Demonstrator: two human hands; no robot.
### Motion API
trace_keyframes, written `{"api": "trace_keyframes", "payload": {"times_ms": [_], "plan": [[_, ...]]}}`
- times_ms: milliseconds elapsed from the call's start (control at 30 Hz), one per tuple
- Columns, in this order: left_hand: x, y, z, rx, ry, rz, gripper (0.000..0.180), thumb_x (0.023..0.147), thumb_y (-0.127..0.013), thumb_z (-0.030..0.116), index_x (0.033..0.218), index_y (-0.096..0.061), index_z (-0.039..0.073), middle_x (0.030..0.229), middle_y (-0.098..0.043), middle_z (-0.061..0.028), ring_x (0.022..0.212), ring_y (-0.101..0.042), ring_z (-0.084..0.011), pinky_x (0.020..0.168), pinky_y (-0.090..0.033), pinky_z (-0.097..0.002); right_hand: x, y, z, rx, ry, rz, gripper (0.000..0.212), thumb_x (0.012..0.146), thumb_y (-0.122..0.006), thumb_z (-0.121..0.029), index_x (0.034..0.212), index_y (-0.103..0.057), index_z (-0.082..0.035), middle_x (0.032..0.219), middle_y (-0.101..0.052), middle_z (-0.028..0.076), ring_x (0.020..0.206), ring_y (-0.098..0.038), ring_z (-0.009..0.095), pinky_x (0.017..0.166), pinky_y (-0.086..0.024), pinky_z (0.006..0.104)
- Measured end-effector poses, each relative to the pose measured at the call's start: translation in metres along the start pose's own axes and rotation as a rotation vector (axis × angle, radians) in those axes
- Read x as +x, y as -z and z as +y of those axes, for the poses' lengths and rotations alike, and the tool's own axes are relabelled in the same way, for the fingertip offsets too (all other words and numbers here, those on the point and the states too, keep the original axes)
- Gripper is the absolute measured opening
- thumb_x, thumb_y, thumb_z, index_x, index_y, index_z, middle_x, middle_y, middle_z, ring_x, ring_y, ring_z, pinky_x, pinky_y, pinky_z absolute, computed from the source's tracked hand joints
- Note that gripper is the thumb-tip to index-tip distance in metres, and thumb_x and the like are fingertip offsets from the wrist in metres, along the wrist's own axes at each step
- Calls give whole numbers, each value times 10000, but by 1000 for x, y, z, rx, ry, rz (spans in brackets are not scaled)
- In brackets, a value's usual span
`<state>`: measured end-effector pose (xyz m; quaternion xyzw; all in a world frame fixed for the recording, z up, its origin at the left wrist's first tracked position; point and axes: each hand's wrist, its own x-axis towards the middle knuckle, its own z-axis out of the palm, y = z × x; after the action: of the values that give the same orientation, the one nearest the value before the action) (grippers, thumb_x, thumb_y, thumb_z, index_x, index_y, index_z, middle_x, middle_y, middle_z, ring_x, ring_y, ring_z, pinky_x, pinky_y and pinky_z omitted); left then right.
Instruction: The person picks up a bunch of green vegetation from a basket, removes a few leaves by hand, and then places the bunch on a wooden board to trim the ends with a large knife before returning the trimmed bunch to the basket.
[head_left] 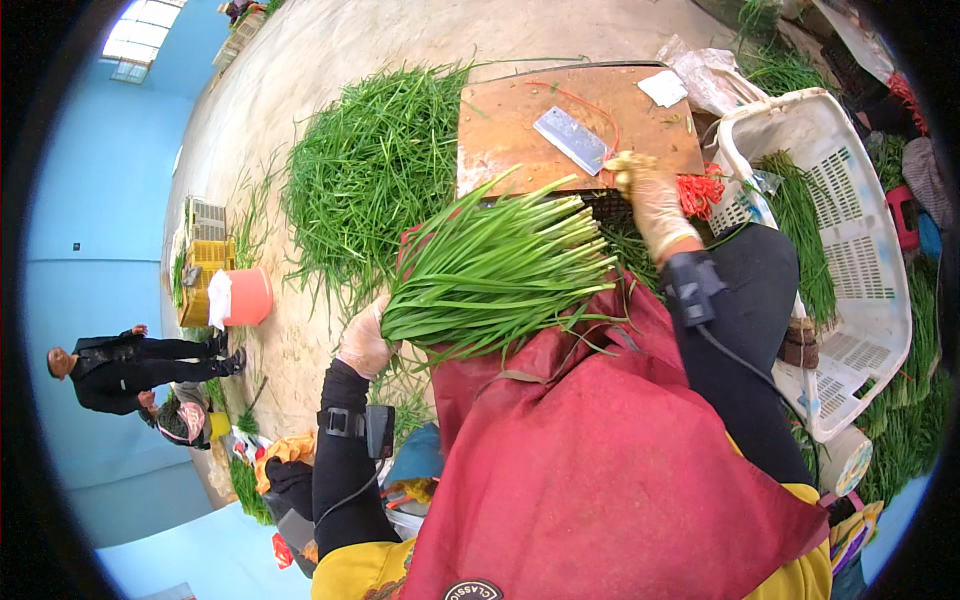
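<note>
My left hand [366, 342], in a pale glove, is closed round the leafy end of a thick bunch of garlic chives [490, 280]. The bunch lies over my lap, its pale cut stems pointing right toward the board. My right hand [642, 185], in a stained glove, is closed at the near right edge of the wooden board [500, 120]. A cleaver [572, 140] rests on that board with its blade toward the far left. Its handle end disappears under my right fingers. An orange strand [575, 95] curves over the board to the blade.
A heap of loose chives [370, 165] covers the floor left of the board. At right stands a white plastic basket [868, 250] holding chives, beside red ties [700, 192]. A pink bucket [248, 296] and yellow crate [203, 270] stand left. Two people [130, 370] are farther left.
</note>
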<state>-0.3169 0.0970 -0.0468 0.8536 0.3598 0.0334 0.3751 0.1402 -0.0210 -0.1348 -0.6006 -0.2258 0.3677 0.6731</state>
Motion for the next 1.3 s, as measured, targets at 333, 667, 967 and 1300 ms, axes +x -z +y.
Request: {"api": "trace_keyframes", "payload": {"times_ms": [333,667,967,1300], "plan": [[6,-2,8,59,-11,-22,485,746,-659,-47,1218,-580,27,1057,-692,-98,974,-657,-233,872,-515,-319,-44,-12,3,-195,105,-483,197,873,-698,-41,1065,-741,-34,957,-707,35,894,-637,147,856,-500,290],[0,-8,12,115,23,29,518,723,-666,-48,1224,-567,37,1020,-686,-94,922,-660,-228,816,-525,-315,-35,17,-18,170,-116,-52,285,992,-594,-277,929,-730,-35,775,-682,-8,658,-554,40,558,-404,192],[4,-12,1,75,-55,-5,496,683,-656,-126,1146,-554,19,915,-657,-35,757,-635,-128,622,-531,-277,-74,-24,-38,-1030,419,-353,277,865,-711,-295,1087,-753,-134,1076,-677,111,1060,-605,298,931,-461,417],[1,-11,5,87,-93,-7,487,664,-630,-129,1126,-553,5,914,-649,-51,789,-638,-149,631,-538,-293,-67,-56,-42,-1115,380,-381,350,825,-711,-347,1101,-727,-134,1164,-645,116,1167,-557,320,999,-378,486]]}}
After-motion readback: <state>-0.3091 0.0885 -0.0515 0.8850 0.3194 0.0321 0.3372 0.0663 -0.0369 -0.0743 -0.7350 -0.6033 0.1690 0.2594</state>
